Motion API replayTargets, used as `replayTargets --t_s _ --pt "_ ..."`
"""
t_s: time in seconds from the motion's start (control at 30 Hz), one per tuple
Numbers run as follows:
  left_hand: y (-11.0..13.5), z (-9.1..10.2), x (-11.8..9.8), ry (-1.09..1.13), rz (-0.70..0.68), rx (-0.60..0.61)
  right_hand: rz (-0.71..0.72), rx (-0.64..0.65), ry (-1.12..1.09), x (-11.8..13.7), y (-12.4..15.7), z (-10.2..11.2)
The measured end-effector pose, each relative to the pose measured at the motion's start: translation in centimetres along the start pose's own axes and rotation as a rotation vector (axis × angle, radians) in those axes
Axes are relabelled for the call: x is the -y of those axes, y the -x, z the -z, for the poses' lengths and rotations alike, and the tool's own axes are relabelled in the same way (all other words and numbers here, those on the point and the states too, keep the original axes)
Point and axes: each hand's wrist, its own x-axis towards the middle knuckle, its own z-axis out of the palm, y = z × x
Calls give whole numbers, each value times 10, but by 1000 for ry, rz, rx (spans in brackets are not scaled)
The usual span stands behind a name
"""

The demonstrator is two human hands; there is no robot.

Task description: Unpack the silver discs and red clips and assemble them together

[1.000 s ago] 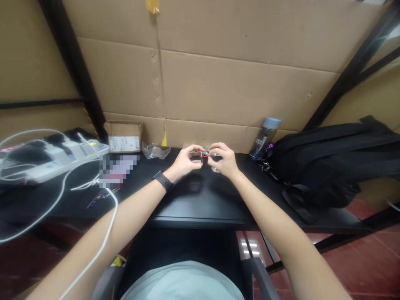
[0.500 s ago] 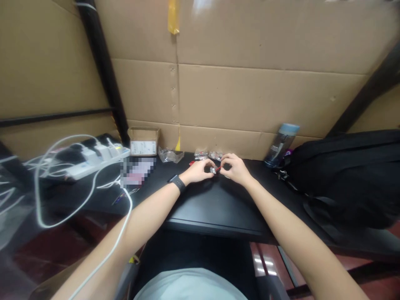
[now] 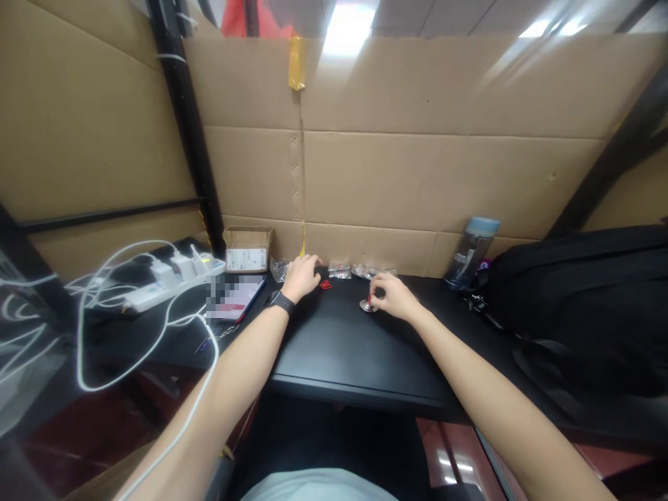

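My right hand (image 3: 394, 296) pinches a thin red piece between thumb and fingertips. Just below those fingertips, at the desk top, is a small round shiny disc (image 3: 367, 306), which seems joined to the red piece; its exact kind is too small to make out. My left hand (image 3: 301, 278), a dark watch (image 3: 284, 302) on its wrist, is over the back of the desk with its fingers apart and nothing visible in them. It is beside a crumpled clear plastic bag (image 3: 279, 268), partly hidden behind it. A small red looped item (image 3: 325, 284) lies just right of that hand.
Small clear packets (image 3: 340, 270) lie along the cardboard wall (image 3: 365, 181). Leftward are an open carton (image 3: 246, 259), a flat blurred-out item (image 3: 237, 299) and a power strip (image 3: 172, 284) with white cables. A water bottle (image 3: 470, 254) and black backpack (image 3: 579, 299) stand rightward.
My left hand has let go of the small piece both hands held and moved left toward the plastic bag. My right hand keeps it, now lower at the desk. The view has tilted up.
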Motion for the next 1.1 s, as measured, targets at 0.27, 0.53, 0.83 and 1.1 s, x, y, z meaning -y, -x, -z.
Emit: replayTargets --t_s 0.27,0.53,0.83,1.1 --pt "14 -32 -48 370 -275 332 -112 194 27 -27 6 33" --pt "27 -44 -82 218 -444 362 -151 409 32 -31 9 34" --pt "23 -41 -76 469 -175 243 -208 189 -84 -27 8 26" --pt "12 -50 -62 1114 306 205 -180 -407 -169 14 -4 22"
